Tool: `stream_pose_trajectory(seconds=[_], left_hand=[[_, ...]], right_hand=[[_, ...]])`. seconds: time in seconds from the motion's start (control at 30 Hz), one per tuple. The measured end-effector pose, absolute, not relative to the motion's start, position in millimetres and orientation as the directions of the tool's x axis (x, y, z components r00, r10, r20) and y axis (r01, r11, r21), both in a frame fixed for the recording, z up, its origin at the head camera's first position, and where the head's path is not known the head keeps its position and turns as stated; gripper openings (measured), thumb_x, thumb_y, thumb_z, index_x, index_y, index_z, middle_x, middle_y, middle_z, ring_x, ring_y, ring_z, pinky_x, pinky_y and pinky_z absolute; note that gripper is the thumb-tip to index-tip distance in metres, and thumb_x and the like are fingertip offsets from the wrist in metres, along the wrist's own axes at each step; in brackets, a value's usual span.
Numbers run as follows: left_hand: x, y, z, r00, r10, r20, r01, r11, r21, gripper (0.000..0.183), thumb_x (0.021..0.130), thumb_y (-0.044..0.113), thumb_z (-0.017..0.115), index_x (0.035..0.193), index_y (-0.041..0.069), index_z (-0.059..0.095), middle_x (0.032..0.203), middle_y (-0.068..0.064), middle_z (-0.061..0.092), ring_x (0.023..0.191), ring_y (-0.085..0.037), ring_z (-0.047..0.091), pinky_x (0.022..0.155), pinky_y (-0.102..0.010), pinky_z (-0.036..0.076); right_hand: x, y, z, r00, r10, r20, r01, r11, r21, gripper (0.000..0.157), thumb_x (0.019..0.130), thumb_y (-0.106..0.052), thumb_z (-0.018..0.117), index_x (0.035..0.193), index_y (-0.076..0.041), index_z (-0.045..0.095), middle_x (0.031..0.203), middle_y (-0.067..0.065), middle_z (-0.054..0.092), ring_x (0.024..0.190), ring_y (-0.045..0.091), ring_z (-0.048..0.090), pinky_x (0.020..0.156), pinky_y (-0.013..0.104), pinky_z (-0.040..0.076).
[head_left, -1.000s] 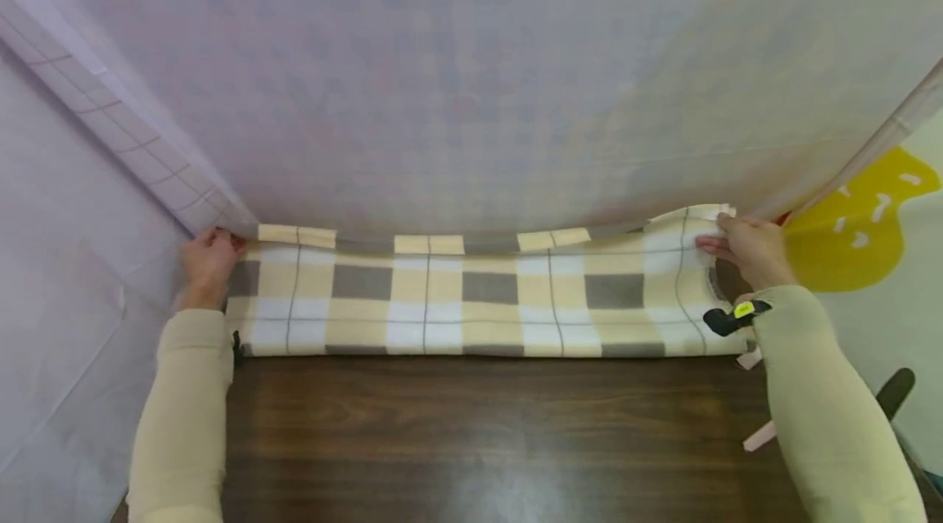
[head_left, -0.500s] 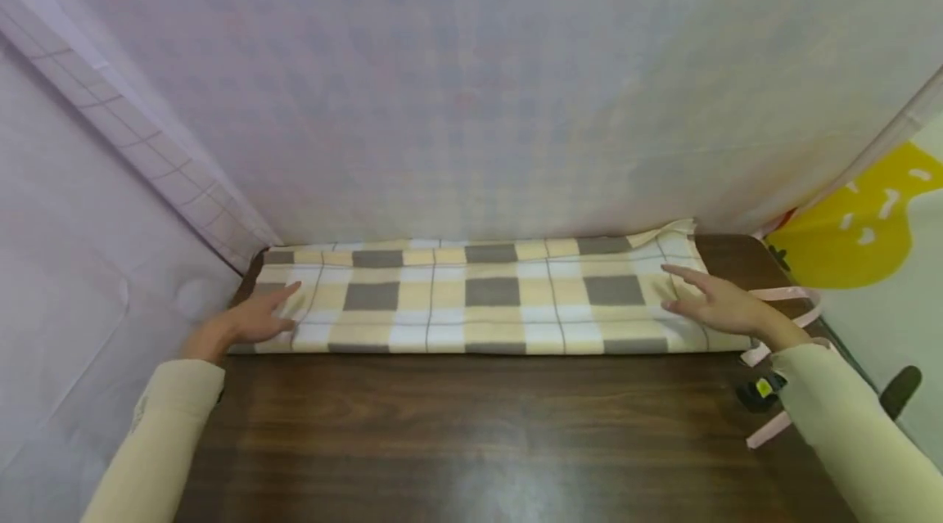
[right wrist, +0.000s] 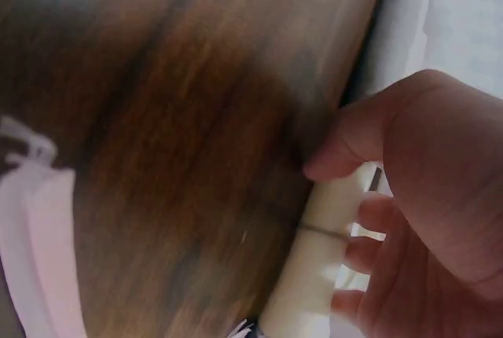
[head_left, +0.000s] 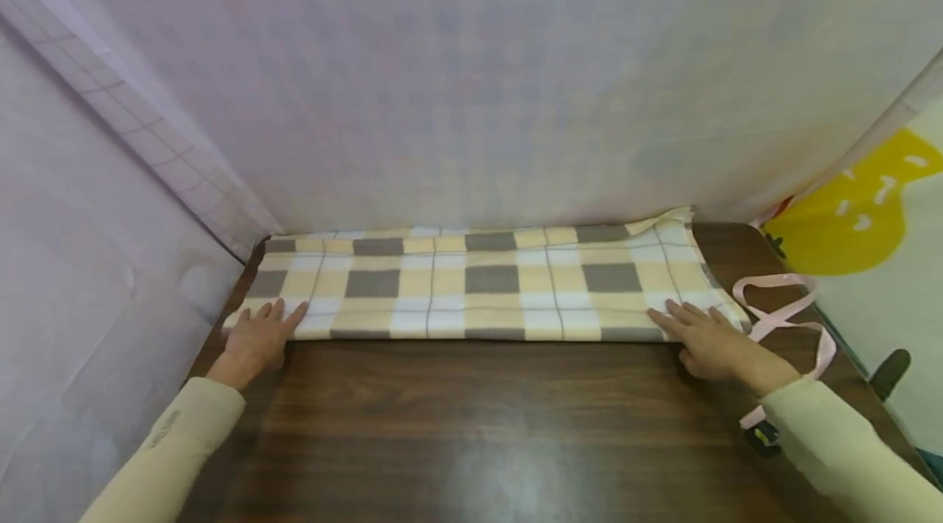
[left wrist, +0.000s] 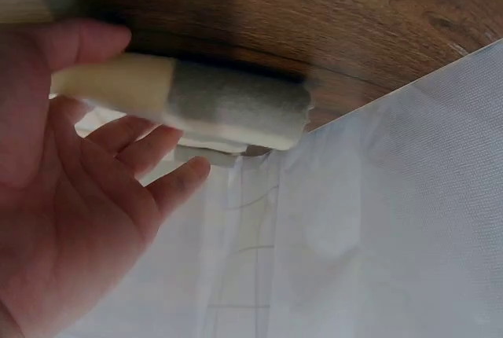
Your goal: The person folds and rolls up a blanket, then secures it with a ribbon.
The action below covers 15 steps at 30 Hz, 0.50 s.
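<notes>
A checked cloth [head_left: 489, 281] in cream, white and grey lies folded into a long strip across the table. Its back right corner sticks up a little. My left hand [head_left: 256, 339] rests at the strip's near left edge, fingers spread over the top; in the left wrist view its thumb [left wrist: 102, 42] is on the table side of the rounded fold. At the near right edge, my right hand [head_left: 710, 343] lies with its fingers on the cloth. The right wrist view shows that thumb [right wrist: 334, 157] beside the fold and the fingertips across it.
A pink ribbon [head_left: 781, 314] lies looped on the dark wooden table [head_left: 471, 417] at the right, with a small black object [head_left: 762, 435] near its end. A pale fabric sheet [head_left: 471, 81] hangs directly behind the cloth; another sheet [head_left: 66, 261] closes off the left side.
Both hands have let go of the cloth's far corners and come back to its near edge. The far edge, lifted earlier, now lies down except at the right corner.
</notes>
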State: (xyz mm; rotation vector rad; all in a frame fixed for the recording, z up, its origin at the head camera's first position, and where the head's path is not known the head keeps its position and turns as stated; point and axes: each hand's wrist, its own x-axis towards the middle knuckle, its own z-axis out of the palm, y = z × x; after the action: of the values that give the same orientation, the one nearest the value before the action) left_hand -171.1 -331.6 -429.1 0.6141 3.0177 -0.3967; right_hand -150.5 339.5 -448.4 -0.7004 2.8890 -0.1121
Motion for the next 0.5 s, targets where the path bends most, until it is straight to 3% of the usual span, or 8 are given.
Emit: stream_pose_trajectory(seconds=[0.23,0.4,0.5], left_hand=[[-178,-340,-440,-0.93,0.36,-0.074,0.367,0.914,-0.171,0.063,0.082,-0.015,0.056,0.142,0.002,0.048,0.12,-0.034,0.057,0.09,-0.046,0.062,0.072,-0.054,0.054],[-171,-354,-439,-0.908,0.406,-0.105,0.414,0.908,-0.069,0.063,0.079,-0.013,0.056,0.14,-0.002,0.049,0.122,-0.042,0.055,0.069,-0.036,0.06,0.058,-0.043,0.05],[-163,-357,-430,-0.891,0.385,-0.24,0.393,0.919,0.014,0.062,0.082,-0.011,0.054,0.143,-0.004,0.045,0.129,-0.047,0.047,0.061,-0.029,0.053,0.057,-0.038,0.046]], right_hand=[[-156,335,-458,-0.892,-0.45,-0.042,-0.445,0.892,-0.082,0.064,0.084,0.007,0.053,0.145,-0.007,0.045,0.143,0.03,0.046,0.126,0.053,0.047,0.097,0.074,0.035],[-150,339,-455,-0.861,-0.508,0.032,-0.509,0.86,-0.039,0.059,0.081,0.006,0.055,0.138,-0.008,0.055,0.134,0.024,0.058,0.118,0.044,0.059,0.085,0.069,0.046],[-139,341,-451,-0.827,-0.557,0.07,-0.561,0.827,-0.041,0.057,0.079,0.005,0.059,0.134,-0.008,0.058,0.129,0.021,0.063,0.111,0.042,0.063,0.079,0.069,0.049]])
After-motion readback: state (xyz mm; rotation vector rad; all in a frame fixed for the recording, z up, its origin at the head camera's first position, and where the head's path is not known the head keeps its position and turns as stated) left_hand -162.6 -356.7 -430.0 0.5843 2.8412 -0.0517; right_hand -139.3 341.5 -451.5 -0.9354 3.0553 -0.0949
